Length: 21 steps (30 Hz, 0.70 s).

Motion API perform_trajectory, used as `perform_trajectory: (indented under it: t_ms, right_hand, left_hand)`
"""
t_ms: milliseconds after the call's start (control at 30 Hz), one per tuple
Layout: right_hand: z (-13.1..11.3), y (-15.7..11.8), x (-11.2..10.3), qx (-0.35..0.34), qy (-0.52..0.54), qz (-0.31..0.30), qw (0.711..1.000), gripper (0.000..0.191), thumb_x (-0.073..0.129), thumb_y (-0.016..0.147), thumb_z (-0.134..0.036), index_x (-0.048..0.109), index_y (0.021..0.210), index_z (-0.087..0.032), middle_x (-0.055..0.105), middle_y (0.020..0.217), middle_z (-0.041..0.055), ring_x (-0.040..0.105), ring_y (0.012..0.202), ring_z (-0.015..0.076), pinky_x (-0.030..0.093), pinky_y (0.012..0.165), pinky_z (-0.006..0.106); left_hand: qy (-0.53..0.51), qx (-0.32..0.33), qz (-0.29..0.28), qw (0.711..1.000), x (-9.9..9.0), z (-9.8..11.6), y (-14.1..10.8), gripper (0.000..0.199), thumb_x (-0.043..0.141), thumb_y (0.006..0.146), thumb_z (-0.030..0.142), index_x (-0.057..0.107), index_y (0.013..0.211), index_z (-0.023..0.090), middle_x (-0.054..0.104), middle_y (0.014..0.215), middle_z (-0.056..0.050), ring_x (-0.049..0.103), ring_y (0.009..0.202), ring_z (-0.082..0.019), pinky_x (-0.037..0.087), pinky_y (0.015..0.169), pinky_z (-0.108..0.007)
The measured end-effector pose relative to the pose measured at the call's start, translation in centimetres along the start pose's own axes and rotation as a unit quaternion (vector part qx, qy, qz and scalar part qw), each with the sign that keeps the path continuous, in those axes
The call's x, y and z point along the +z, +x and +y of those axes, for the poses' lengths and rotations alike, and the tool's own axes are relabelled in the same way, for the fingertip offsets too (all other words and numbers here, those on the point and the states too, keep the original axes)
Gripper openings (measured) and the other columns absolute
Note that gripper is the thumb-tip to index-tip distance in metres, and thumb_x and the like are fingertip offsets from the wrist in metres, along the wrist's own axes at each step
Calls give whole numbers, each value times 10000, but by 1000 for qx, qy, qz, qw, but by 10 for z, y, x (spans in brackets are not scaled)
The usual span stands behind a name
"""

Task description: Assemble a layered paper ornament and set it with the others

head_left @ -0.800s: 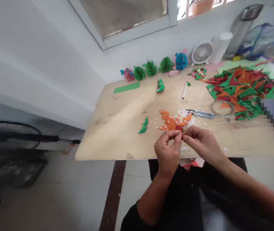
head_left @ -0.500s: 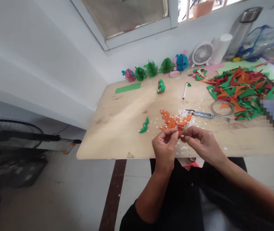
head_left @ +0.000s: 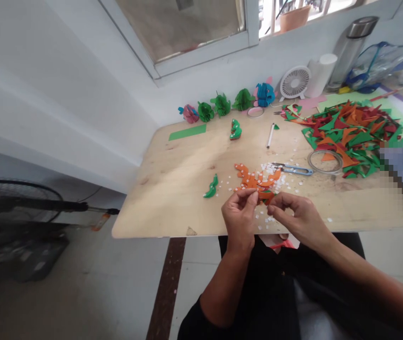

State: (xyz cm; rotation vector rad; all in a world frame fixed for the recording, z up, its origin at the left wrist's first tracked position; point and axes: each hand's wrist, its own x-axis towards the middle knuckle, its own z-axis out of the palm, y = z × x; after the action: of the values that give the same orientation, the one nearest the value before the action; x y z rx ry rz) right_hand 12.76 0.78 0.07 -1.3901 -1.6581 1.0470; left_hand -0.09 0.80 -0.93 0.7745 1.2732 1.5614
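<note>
In the head view, my left hand point(head_left: 240, 215) pinches a small orange and green paper cutout point(head_left: 266, 194) between thumb and index finger. At its right end my right hand point(head_left: 295, 215) has thumb and index finger drawn together; whatever they grip is too small to make out. Just beyond my hands lies a pile of wavy orange cutouts point(head_left: 254, 178) dotted with white squares. Many loose white bits point(head_left: 282, 183) are scattered around it. A green wavy cutout point(head_left: 211, 186) lies to the left, and a green and red one point(head_left: 235, 130) farther back.
Blue-handled thread snips point(head_left: 295, 169) and a tape roll point(head_left: 325, 162) lie right of the pile. A heap of coloured scraps point(head_left: 357, 132) covers the right side. A marker point(head_left: 270, 136), a green strip point(head_left: 187, 132), paper figures point(head_left: 221, 104) and a small fan point(head_left: 295, 82) stand or lie farther back.
The held cutout has turned, showing more orange where red showed before. My right fingertips have shifted slightly lower at its right end. The view has tilted a little.
</note>
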Motion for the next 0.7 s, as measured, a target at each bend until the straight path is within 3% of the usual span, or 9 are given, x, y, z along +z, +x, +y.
perform_trajectory:
  t_ms: [100,200,300,433,500,600,700]
  right_hand:
    - [5,-9,-3,1,-20,-42,999,271,544,830,-303,520,579,-203,548,529,-23,505,507,125,410,528,253]
    - [7,-17,-9,-44,-19,-59,997,98,545,818,-212,599,737,-203,634,672,-7,575,614,140,456,608,258]
    - [5,-19,-18,-48,-8,-64,997,137,531,849,-227,640,766,-214,681,726,2,629,684,157,479,653,264]
    - [5,-9,-27,-43,-20,15,999,195,540,880,-334,678,801,-220,709,760,25,648,728,191,492,678,299]
    - [7,-1,-27,-53,-16,41,998,214,572,862,-359,680,988,-223,725,961,58,651,889,230,496,780,344]
    - [10,10,-21,-43,36,0,998,357,628,816,-390,638,1129,-217,691,1122,88,623,1038,263,480,888,398]
    - [11,16,-13,5,94,-59,994,278,611,821,-402,672,996,-196,722,942,78,660,893,245,514,792,373]
  left_hand:
    - [-30,-44,4,999,-2,1,7,95,743,674,211,714,738,147,688,678,-7,626,610,-110,511,635,-238]
    - [-41,-55,2,998,-5,3,15,111,750,654,208,716,736,143,689,676,-11,622,608,-109,502,634,-238]
    - [-38,-53,-10,998,-7,6,21,108,748,654,203,721,741,145,682,653,-6,606,585,-102,493,620,-233]
    - [-31,-63,-54,996,-8,11,27,92,749,658,197,724,735,153,690,663,-7,608,584,-99,491,614,-228]
    - [-25,-68,-89,993,-7,14,28,80,749,661,193,726,729,157,697,680,-11,613,602,-98,487,615,-220]
    - [-6,-63,-139,988,-5,18,30,70,747,672,195,730,732,163,697,691,-10,602,609,-96,483,619,-217]
    - [16,-50,-167,985,-4,18,31,67,742,683,193,734,744,165,682,677,-3,568,587,-83,469,615,-210]
